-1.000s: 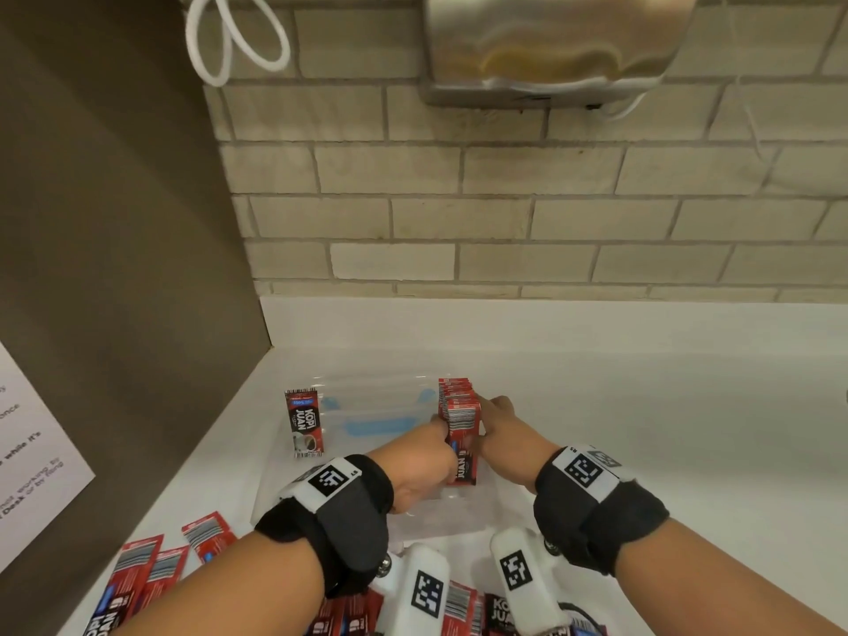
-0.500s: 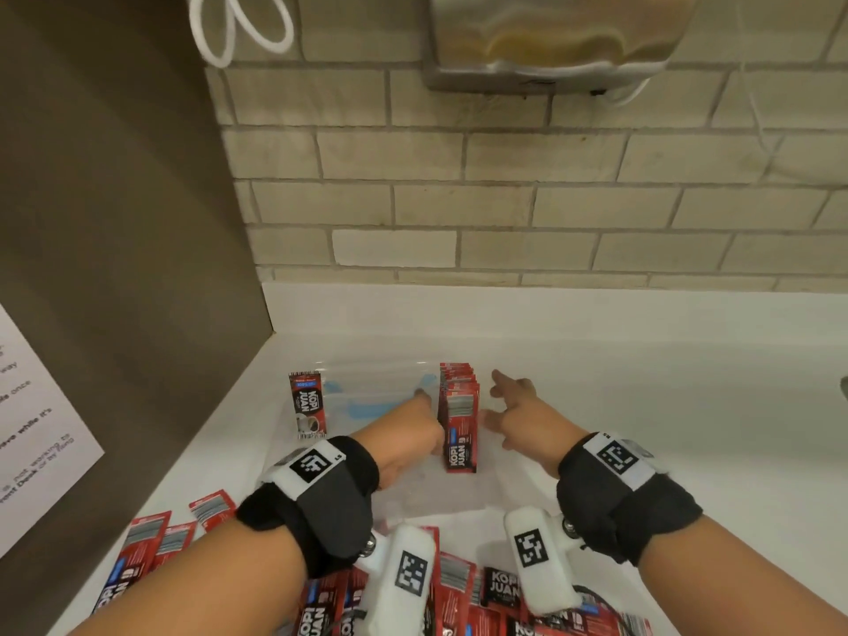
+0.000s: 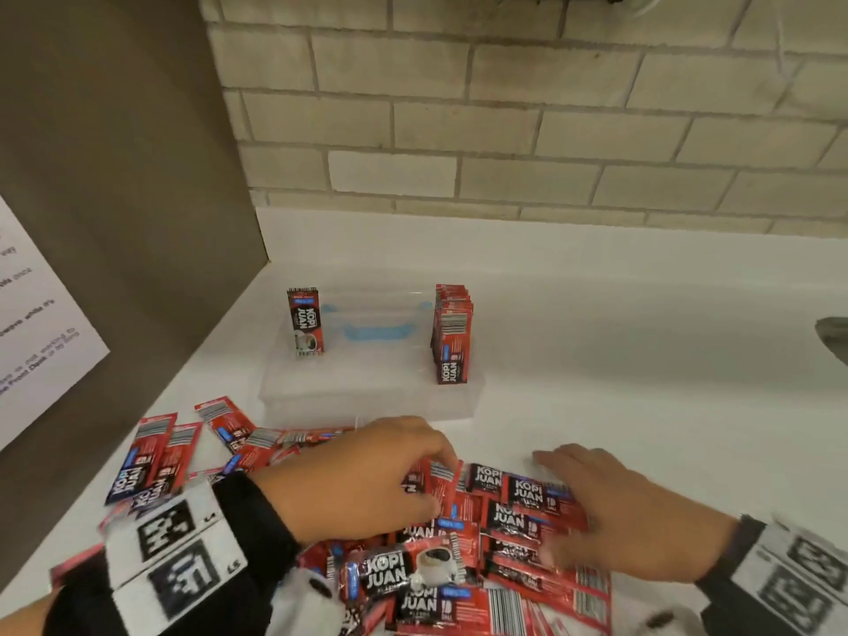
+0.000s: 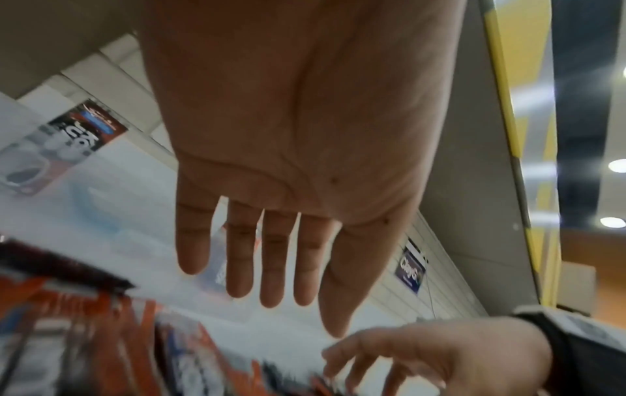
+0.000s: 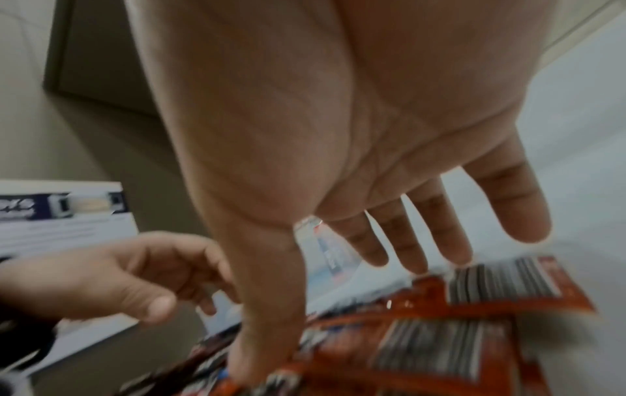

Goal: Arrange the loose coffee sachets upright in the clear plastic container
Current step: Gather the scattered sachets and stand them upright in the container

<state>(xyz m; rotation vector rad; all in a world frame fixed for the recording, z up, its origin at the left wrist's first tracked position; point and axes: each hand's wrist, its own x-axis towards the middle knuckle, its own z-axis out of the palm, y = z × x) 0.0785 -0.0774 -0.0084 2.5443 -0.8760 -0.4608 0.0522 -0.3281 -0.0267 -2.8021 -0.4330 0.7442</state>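
In the head view, the clear plastic container (image 3: 367,397) stood in the middle of the frame on the white desk (image 3: 642,360), with one single sachet (image 3: 305,321) upright at its left wall and a row of upright sachets (image 3: 452,335) pressed together at its right wall; the space between them inside the container held no sachet. Below it, in the lower middle of the frame, the loose coffee sachets (image 3: 482,557) lay flat in an untidy pile, and a few more lay spread toward the lower left. The left hand (image 3: 362,479) was over the upper left part of the pile; in the left wrist view its fingers (image 4: 271,257) were straight and spread, holding nothing. The right hand (image 3: 624,507) was over the right part of the pile with the fingers straight and loose as well, and its thumb pointed down at the sachets, but the blur did not let me tell if it touched them. Both hands covered part of the pile. A brick wall (image 3: 504,130) filled the upper frame, a brown panel (image 3: 114,176) the left side, and a printed paper sheet (image 3: 32,323) was at the left edge.
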